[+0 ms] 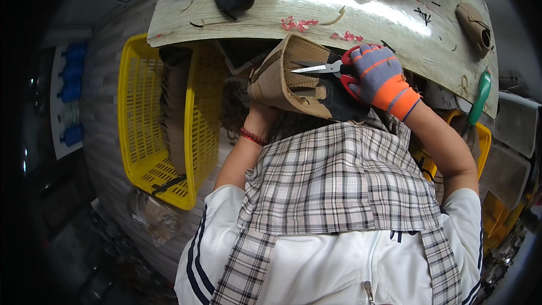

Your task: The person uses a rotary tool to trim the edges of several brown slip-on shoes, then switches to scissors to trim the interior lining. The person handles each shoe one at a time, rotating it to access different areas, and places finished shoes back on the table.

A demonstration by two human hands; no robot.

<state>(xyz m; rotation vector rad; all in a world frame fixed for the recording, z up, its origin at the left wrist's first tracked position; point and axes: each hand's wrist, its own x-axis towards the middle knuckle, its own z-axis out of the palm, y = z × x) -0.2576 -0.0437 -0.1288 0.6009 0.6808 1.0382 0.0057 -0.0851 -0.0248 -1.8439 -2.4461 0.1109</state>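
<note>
My bare left hand [264, 112], with a red bead bracelet at its wrist, grips a tan and black shoe upper [271, 82] from its left side. Most of that hand's fingers are hidden behind the piece. In a grey and orange glove, my right hand [378, 73] is closed on the red handles of a pair of scissors [324, 69]. The blades point left across the open top of the upper and look slightly parted. Whether they touch its lining I cannot tell.
Across the front stands a wood-patterned table [248, 31] with thread scraps, red bits and other uppers [473, 28]. A green-handled tool [481, 93] is at its right edge. On my left, a yellow basket [131, 135] holds stacked tan pieces [176, 113]. Blue water jugs [71, 82] stand farther left.
</note>
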